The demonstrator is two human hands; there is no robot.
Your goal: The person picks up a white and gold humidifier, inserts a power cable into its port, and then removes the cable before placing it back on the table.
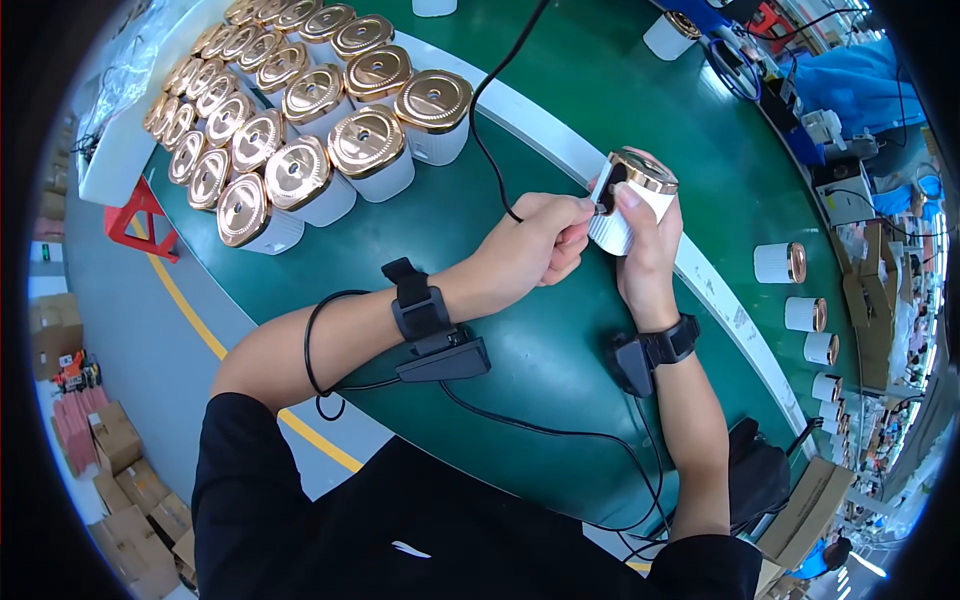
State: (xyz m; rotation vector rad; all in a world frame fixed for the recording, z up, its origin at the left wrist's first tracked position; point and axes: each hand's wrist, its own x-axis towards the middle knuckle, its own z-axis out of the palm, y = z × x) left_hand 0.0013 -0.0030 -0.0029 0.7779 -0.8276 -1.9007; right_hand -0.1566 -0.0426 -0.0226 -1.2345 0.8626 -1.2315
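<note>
My right hand (652, 250) is wrapped round a white ribbed canister-like device (611, 234) with a shiny gold top, tilted above the green table. Its thumb presses beside a dark panel on the device's side. My left hand (540, 245) pinches the end of a black cable (474, 110) against that panel. Fingers cover the cable's tip, so I cannot tell whether it is seated in the device. Left of my hands, several similar gold-topped white devices (370, 150) stand close together in rows.
A white rail (560, 130) divides my table (500, 340) from a green belt carrying spaced-out devices (778, 263). A red stool (140, 222) stands at the left. Wrist-mounted black boxes (448, 360) trail wires across the table. Cardboard boxes (805, 515) lie lower right; a person in blue (850, 85) is beyond the belt.
</note>
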